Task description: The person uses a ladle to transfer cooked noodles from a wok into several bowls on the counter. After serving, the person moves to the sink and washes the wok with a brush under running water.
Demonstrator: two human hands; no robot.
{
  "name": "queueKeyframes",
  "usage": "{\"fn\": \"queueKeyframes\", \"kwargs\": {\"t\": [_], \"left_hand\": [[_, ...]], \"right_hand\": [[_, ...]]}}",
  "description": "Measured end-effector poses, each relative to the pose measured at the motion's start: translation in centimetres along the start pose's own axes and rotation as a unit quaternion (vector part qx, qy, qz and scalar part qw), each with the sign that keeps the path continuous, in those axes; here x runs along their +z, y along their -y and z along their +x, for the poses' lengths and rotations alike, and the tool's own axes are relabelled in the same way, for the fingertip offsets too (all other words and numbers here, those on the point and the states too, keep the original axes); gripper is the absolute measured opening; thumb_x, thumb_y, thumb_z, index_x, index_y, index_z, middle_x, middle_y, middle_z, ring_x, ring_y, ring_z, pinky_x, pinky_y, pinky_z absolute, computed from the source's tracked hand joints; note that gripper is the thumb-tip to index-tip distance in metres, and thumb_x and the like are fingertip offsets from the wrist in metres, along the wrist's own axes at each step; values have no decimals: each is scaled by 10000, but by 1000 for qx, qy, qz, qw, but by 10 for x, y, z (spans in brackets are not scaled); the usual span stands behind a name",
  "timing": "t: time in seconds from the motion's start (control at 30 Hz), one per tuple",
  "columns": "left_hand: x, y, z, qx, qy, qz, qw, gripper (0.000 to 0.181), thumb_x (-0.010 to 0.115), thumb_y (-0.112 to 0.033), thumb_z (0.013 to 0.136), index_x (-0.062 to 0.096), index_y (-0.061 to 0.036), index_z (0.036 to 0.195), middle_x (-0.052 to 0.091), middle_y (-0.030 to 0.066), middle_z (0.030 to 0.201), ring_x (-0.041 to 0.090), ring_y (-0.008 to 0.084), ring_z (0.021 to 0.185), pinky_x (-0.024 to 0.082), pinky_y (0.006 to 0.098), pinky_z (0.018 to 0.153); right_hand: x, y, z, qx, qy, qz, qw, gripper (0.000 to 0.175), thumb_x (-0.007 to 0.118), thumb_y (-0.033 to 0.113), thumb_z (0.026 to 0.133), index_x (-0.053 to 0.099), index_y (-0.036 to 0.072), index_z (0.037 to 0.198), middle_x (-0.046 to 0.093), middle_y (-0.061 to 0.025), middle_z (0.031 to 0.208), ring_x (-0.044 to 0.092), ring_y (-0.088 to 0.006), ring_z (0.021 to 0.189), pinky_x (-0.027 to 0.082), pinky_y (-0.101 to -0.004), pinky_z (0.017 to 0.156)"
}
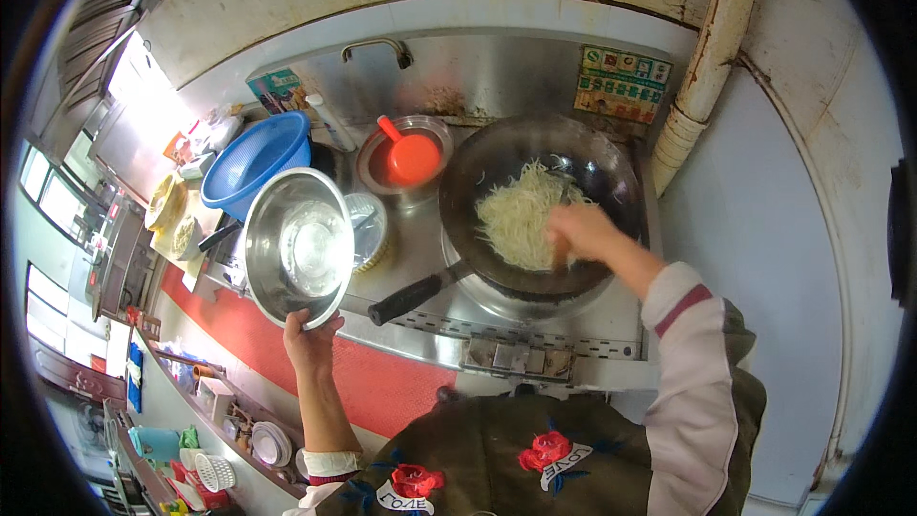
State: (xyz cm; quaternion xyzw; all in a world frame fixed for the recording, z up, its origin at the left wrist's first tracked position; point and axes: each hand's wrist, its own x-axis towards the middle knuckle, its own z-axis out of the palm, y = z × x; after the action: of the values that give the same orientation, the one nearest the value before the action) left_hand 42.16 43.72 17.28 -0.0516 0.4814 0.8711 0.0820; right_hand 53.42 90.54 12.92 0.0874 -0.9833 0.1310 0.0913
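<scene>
My left hand grips the lower rim of a stainless steel bowl, tilted with its inside toward me; no food shows in it. Over the wok, my right hand is closed around the handle of a metal utensil, probably a spatula, whose head is mostly hidden among pale shredded vegetable strips. These strips lie heaped in the dark wok, which sits on the stove's right burner. Its black handle points to the front left.
Left of the wok, a red plastic ladle rests on a metal pot. A clear-looking container stands before it. A blue plastic basket is behind the bowl. A faucet juts from the steel backsplash, and a pipe runs at right.
</scene>
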Motion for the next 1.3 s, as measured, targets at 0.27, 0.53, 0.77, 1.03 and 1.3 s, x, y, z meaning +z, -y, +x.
{"fn": "queueKeyframes", "kwargs": {"t": [0.27,0.53,0.77,1.03,1.3], "left_hand": [[6,10,28,-33,23,54,998,319,518,-182,775,517,3,1035,623,151,905,636,253,700,558,335,581],[-5,13,45,-70,3,71,995,350,461,-131,777,487,72,1060,586,176,970,635,303,794,578,382,562],[12,-4,54,-54,39,128,990,339,436,-92,789,472,112,1057,582,187,974,639,293,790,586,385,584],[43,-23,63,-82,117,181,973,353,442,-79,783,461,133,1065,581,199,991,638,294,791,582,366,586],[78,-7,68,-163,205,194,945,421,466,-107,810,364,36,1191,538,196,1036,627,301,727,577,369,574]], "right_hand": [[-89,-84,-25,462,-283,373,753,451,589,501,805,567,53,852,620,-62,793,560,-156,488,471,-269,408],[48,-82,-22,472,-431,660,395,324,534,361,870,439,147,646,599,-70,677,439,-172,375,341,-267,315],[85,-50,5,416,-496,714,267,308,495,332,901,422,153,662,580,-63,671,437,-156,418,315,-235,338],[96,-35,41,402,-555,698,206,318,502,344,894,409,159,653,599,-51,719,451,-160,480,339,-248,402],[57,-34,11,380,-574,689,225,307,467,321,909,413,148,661,563,-55,681,448,-161,487,328,-232,377]]}}
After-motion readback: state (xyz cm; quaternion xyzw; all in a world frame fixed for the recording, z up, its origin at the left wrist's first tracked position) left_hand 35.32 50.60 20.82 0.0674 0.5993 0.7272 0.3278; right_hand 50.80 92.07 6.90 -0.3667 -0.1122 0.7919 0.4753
